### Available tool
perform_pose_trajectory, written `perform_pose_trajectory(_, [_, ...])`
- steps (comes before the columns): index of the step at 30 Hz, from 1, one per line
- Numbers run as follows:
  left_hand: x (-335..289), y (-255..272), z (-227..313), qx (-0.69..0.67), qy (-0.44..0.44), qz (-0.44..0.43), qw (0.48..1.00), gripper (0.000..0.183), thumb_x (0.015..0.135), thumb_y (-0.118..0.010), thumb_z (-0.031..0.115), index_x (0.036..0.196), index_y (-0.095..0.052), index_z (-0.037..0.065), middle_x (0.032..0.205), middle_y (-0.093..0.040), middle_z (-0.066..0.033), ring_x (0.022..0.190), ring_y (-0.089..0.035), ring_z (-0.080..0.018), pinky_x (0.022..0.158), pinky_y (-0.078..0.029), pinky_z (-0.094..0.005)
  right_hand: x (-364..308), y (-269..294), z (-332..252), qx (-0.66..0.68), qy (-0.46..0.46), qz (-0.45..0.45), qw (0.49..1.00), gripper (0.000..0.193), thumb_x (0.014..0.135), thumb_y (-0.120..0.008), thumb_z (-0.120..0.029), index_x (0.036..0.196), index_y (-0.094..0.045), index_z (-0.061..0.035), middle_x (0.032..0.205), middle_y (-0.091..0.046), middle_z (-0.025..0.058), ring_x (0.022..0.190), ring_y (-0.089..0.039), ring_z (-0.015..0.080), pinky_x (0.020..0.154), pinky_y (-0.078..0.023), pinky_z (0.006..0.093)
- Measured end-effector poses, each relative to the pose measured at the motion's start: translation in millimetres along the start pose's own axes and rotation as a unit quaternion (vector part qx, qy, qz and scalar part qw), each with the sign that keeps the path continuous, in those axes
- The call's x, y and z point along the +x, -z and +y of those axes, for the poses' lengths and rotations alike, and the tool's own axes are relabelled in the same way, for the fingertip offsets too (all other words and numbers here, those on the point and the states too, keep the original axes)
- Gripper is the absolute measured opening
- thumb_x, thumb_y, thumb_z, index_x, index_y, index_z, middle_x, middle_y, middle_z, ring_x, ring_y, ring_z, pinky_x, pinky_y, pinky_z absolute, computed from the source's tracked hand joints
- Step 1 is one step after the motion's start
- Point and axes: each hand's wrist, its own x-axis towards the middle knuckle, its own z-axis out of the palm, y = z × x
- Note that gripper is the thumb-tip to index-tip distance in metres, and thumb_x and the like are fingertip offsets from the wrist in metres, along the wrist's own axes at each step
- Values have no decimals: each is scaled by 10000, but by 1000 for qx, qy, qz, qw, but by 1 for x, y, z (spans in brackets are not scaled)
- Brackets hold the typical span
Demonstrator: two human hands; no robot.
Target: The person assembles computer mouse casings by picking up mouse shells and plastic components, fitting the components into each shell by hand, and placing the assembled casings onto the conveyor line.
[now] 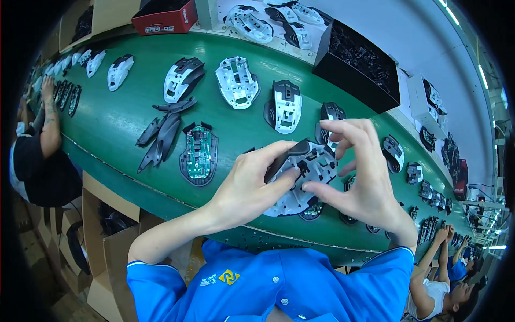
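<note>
Nearest are the person's blue shirt (pixel 268 287) and, below the near edge of the green worktop (pixel 118 115) to the left, an opened cardboard carton (pixel 122 263) with dark parts inside. Just above the near edge, around its middle, the mouse shell (pixel 321 159) is held up tilted, its white, ribbed inside showing and a black panel along its upper left. The left hand (pixel 255 182) is closed around the shell's left side, thumb pressed on the inside. The right hand (pixel 357 166) is spread in a loose curve at the shell's right, thumb close to its lower part and forefinger raised well off the thumb; whether it touches the shell cannot be told. Under the shell, by the near edge, a board-fitted base (pixel 312 213) is partly hidden. Left of the hands, near the same edge, lies a black base with a green circuit board (pixel 198 153), with loose black curved pieces (pixel 163 137) beside it. Farther in, a row of white-and-black mouse covers (pixel 285 107) crosses the worktop, one white frame (pixel 238 83) lying among them. At the far edge stand a black box (pixel 343 76) of small dark parts, right of the middle, and a red box (pixel 163 22) to the left. Toward the worktop's left end, a co-worker's hand (pixel 48 86) is near slim dark parts (pixel 67 96); toward the right end, another co-worker's hands (pixel 443 234) are beside more dark parts (pixel 428 229).
</note>
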Motion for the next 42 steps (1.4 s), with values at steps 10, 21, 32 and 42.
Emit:
perform_pose_trajectory(10, [1, 3, -4, 22, -42, 55, 997, 308, 849, -553, 65, 1147, -560, -10, 675, -545, -53, 597, -456, -73, 541, -397, -276, 6, -18, 11, 32, -26, -25, 999, 571, 671, -794, -123, 1180, -539, -83, 1018, -527, 42, 882, -521, 148, 631, -474, 245])
perform_pose_trajectory(21, [0, 11, -8, 11, -86, 96, 992, 271, 834, -570, 17, 1098, -555, -42, 936, -562, -89, 756, -517, -104, 647, -425, -270, 7, -25, -6, 61, -49, -7, 997, 742, 667, -795, -84, 1315, -432, -69, 1179, -472, 83, 981, -534, 180, 755, -506, 285])
perform_pose_trajectory(32, [-22, 6, -1, 36, -164, 55, 984, 457, 798, -619, 64, 1220, -490, -52, 1234, -464, -174, 1032, -567, -240, 861, -469, -323, -22, -56, -6, 105, -8, 124, 987, 747, 667, -693, 20, 1340, -370, -11, 1282, -502, 175, 1152, -539, 311, 917, -465, 354])
perform_pose_trajectory(42, [-37, -4, -8, 164, -188, 126, 960, 550, 744, -579, -16, 1274, -434, -33, 1072, -570, -227, 903, -626, -314, 754, -508, -378, -28, -64, -12, 100, -17, 169, 980, 688, 638, -706, 26, 1277, -462, -53, 1165, -545, 126, 886, -612, 206, 681, -514, 280])
